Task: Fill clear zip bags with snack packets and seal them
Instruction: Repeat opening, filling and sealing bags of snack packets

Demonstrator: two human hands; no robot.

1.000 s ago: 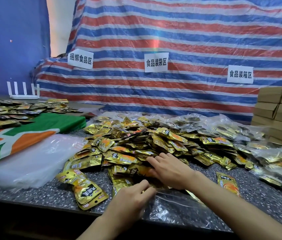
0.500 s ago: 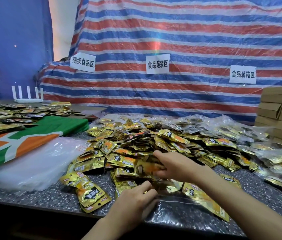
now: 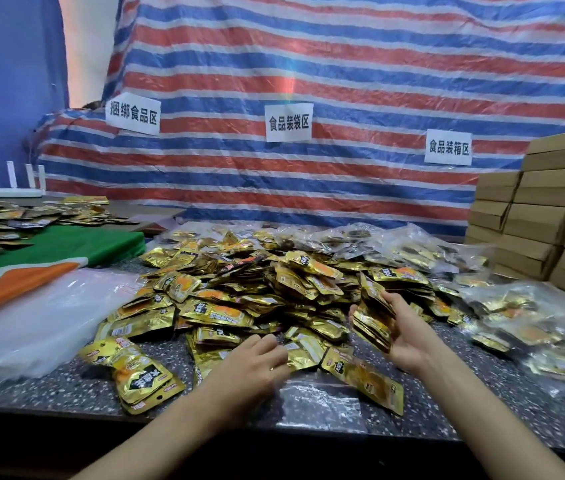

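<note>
Speckled counter [image 3: 66, 386] holds gold snack packets [image 3: 274, 282], clear bags [image 3: 319, 400], green-orange cloth [image 3: 31, 265].

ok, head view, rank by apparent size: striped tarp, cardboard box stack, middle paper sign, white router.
1. striped tarp
2. cardboard box stack
3. white router and middle paper sign: about alike, unranked.

A single wide-angle camera sits at head height, facing forward and slightly down across the tabletop [image 3: 503, 393] toward the striped tarp [image 3: 309, 188]. It is close in, with the left hand [image 3: 250, 365] and right hand [image 3: 404, 329] low in view.
</note>
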